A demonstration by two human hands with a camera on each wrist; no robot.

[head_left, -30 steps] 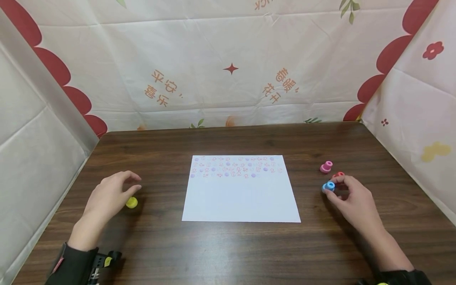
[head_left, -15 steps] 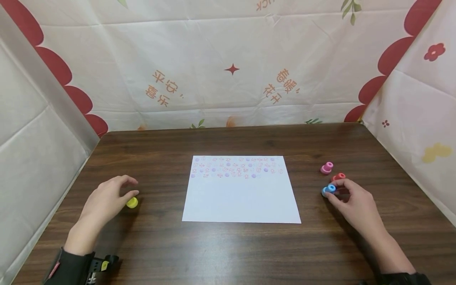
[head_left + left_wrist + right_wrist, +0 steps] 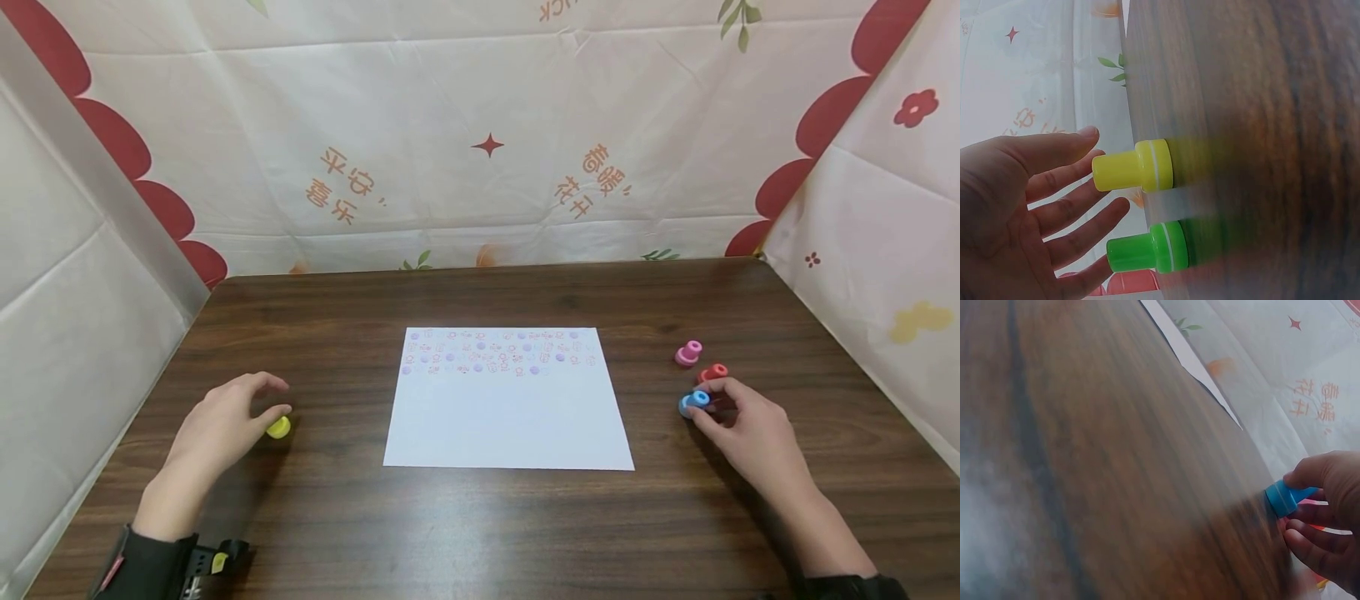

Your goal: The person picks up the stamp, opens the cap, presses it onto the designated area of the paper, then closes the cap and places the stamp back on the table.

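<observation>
At the table's right side my right hand (image 3: 746, 425) pinches a small blue stamp (image 3: 693, 404) between thumb and fingers. In the right wrist view, the thumb lies against the blue stamp (image 3: 1281, 499), whose base is down at the tabletop. My left hand (image 3: 223, 425) hovers at the left beside a yellow stamp (image 3: 278, 427), fingers loosely bent around its near side without gripping. The left wrist view shows the yellow stamp (image 3: 1132, 167) upright near the thumb and index finger. A green stamp (image 3: 1147, 247) stands beside it, hidden behind the hand in the head view.
A white sheet of paper (image 3: 506, 425) lies mid-table, its upper part covered with rows of small purple and red prints. Behind the blue stamp stand a red stamp (image 3: 714, 372) and a pink stamp (image 3: 687, 354). A patterned cloth (image 3: 450, 100) hangs around the wooden table (image 3: 337, 533).
The blue stamp and right-hand fingertips have shifted slightly toward the person, showing more of the red stamp. My left hand has dropped a little beside the yellow stamp.
</observation>
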